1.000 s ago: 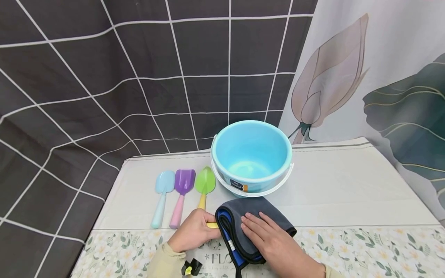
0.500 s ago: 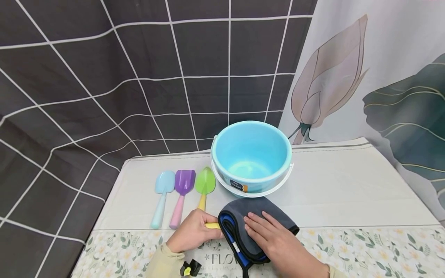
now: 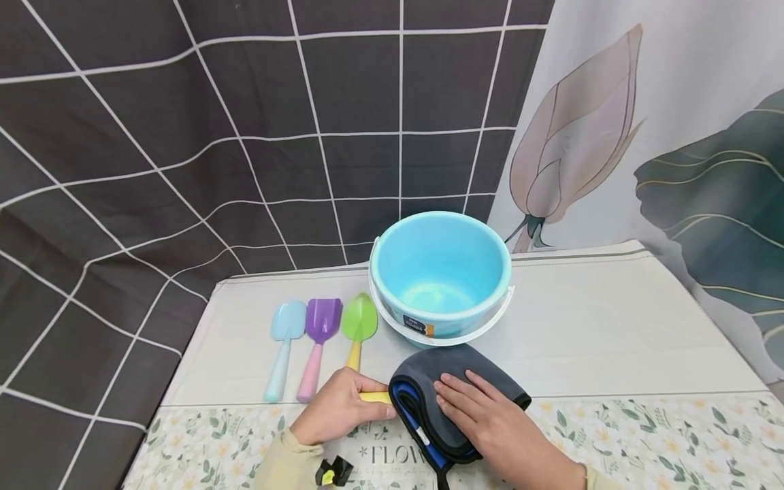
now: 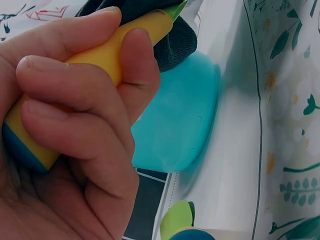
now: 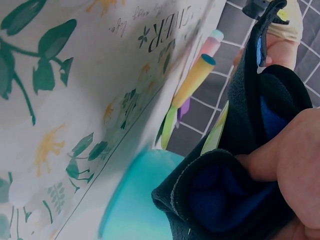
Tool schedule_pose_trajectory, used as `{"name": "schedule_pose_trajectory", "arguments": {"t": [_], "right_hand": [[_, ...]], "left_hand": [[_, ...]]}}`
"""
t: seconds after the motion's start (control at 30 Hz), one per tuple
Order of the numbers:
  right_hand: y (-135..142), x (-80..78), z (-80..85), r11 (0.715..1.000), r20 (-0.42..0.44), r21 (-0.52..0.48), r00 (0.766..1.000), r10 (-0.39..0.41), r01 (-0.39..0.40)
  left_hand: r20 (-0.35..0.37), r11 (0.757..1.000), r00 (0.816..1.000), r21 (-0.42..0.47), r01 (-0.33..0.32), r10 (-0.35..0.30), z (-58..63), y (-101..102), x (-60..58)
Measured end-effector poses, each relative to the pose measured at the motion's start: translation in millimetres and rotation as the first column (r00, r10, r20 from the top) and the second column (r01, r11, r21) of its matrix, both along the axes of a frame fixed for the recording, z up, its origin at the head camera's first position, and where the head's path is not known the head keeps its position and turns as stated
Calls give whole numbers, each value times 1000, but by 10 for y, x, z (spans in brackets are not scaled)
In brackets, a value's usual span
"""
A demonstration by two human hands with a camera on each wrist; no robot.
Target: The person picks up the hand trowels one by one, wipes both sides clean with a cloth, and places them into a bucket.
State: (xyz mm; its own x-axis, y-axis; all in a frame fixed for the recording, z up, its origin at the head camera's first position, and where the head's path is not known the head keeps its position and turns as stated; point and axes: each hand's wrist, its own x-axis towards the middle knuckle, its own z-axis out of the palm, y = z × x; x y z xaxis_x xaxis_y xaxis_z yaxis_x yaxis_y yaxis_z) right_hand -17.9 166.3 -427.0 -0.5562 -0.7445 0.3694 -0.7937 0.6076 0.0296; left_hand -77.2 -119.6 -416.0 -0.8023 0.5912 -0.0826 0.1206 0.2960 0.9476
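Note:
My left hand [image 3: 343, 408] grips the yellow handle [image 4: 147, 27] of a toy shovel, fingers curled round it and the blue handle end showing in the left wrist view. A folded dark grey cloth [image 3: 422, 388] with blue lining and black edging covers most of the shovel's head. Part of its green blade [image 5: 216, 134] shows beside the cloth in the right wrist view. My right hand [image 3: 496, 425] holds the cloth round the blade, fingers flat on top and thumb underneath. A black loop hangs from the cloth's near corner.
Behind the cloth stands a light blue bucket [image 3: 441, 320] with a white handle. Left of it lie a light blue shovel [image 3: 288, 323], a purple shovel with pink handle [image 3: 323, 320] and a green shovel with yellow handle [image 3: 360, 318]. A dark checked curtain [image 3: 257, 102] hangs behind.
The cloth and my right hand have shifted a little to the right along the shovel. My left hand keeps its grip on the handle almost in place.

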Motion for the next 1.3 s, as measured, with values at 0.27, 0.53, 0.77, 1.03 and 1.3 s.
{"name": "schedule_pose_trajectory", "arguments": {"t": [0.27,0.53,0.77,1.03,1.3], "right_hand": [[45,6,-7,1000,5,-3,1000,4,-4],[66,12,-1,1000,-7,-24,1000,-3,3],[91,18,2,999,-12,-37,1000,-7,6],[145,14,0,999,-8,-45,1000,-11,10],[225,29,20,996,17,-80,999,-30,31]], "left_hand": [[-1,1000,1000,0,5,-5,-10,-19,0],[17,1000,1000,-12,-5,5,-10,-17,-3],[12,998,1000,-56,-16,17,-23,-18,-11],[-13,996,1000,-90,-25,24,-39,-45,-16],[-17,995,999,-93,-32,30,-45,-77,-11]]}}
